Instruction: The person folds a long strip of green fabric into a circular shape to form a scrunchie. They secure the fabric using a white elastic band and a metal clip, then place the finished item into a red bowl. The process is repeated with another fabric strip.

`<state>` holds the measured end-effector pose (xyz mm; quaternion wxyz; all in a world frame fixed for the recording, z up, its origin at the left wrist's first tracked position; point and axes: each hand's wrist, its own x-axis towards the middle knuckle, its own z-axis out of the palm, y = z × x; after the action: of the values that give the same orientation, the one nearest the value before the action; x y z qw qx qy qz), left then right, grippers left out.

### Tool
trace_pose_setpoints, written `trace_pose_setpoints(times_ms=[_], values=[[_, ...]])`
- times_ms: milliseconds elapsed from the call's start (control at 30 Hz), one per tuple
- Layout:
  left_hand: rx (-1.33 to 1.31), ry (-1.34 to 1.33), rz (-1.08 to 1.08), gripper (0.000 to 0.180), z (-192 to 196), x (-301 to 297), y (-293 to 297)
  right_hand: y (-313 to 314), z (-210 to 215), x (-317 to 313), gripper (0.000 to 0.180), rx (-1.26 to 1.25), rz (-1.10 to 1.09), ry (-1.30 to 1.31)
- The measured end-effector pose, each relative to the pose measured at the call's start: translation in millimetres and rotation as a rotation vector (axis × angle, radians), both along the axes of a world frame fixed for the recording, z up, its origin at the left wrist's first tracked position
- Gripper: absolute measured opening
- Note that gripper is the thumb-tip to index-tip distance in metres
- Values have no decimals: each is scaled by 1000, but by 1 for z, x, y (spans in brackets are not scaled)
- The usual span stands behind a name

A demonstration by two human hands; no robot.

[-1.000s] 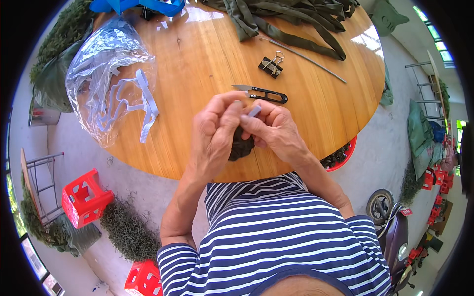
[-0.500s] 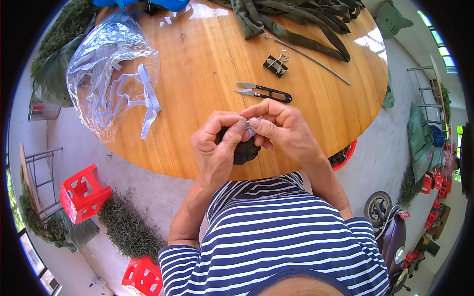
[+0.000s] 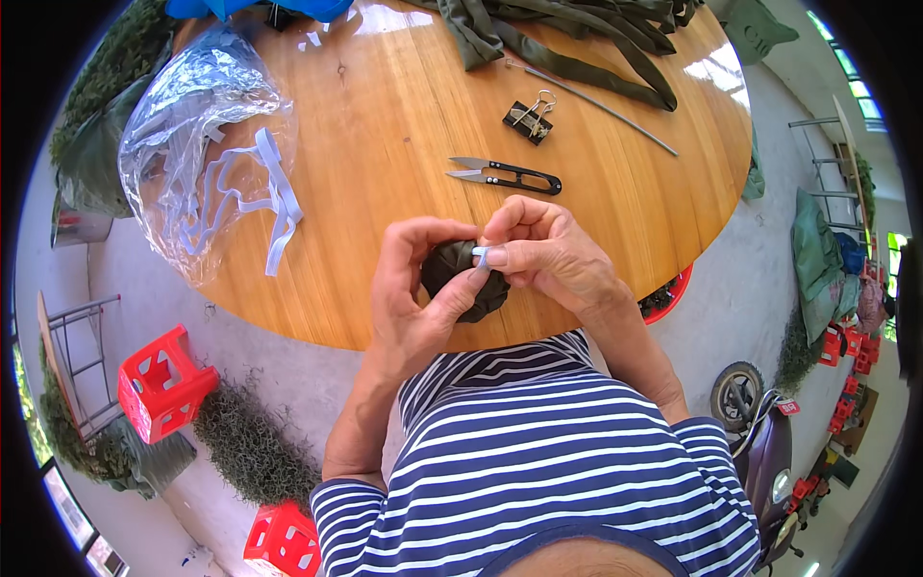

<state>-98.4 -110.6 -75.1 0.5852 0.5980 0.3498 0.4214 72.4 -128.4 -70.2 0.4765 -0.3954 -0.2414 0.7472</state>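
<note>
Close to the table's near edge, my left hand (image 3: 402,288) curls its thumb and fingers around a bunched ring of dark olive fabric (image 3: 444,267). My right hand (image 3: 558,258) pinches a short piece of white elastic band (image 3: 480,253) at the fabric's right side. The left thumb tip also meets this elastic, whose full length is hidden. Just beyond my hands lie black-handled thread snips (image 3: 524,179), blades to the left. A black binder clip (image 3: 528,123) and a thin metal rod (image 3: 606,113) are farther back.
Flat white elastic (image 3: 279,207) spills from a clear plastic bag (image 3: 207,87) on the left of the wooden table (image 3: 365,144). Long olive fabric strips (image 3: 567,38) are heaped at the far side. Red stools (image 3: 163,383) stand lower left, and a parked scooter (image 3: 764,462) lower right.
My left fingers have spread from their pinch and now surround the fabric, showing more of it. My right hand keeps its pinch, with the white elastic now showing more plainly.
</note>
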Motion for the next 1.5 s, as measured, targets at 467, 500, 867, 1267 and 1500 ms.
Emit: trace_pose_setpoints(times_ms=[467,500,867,1267,1500], values=[[-150,160,-20,13,13,3,-3,-4,-14,-21,16,830,-466,-1219],[-192,138,-29,13,12,1,1,-5,-15,-20,15,841,-481,-1188],[9,292,84,12,5,6,7,-15,-14,-8,18,811,-370,-1212],[190,214,-412,5,37,49,-16,-97,28,74,20,374,-138,-625],[72,376,-783,8,44,81,-11,-184,9,189,15,-145,-493,-810]])
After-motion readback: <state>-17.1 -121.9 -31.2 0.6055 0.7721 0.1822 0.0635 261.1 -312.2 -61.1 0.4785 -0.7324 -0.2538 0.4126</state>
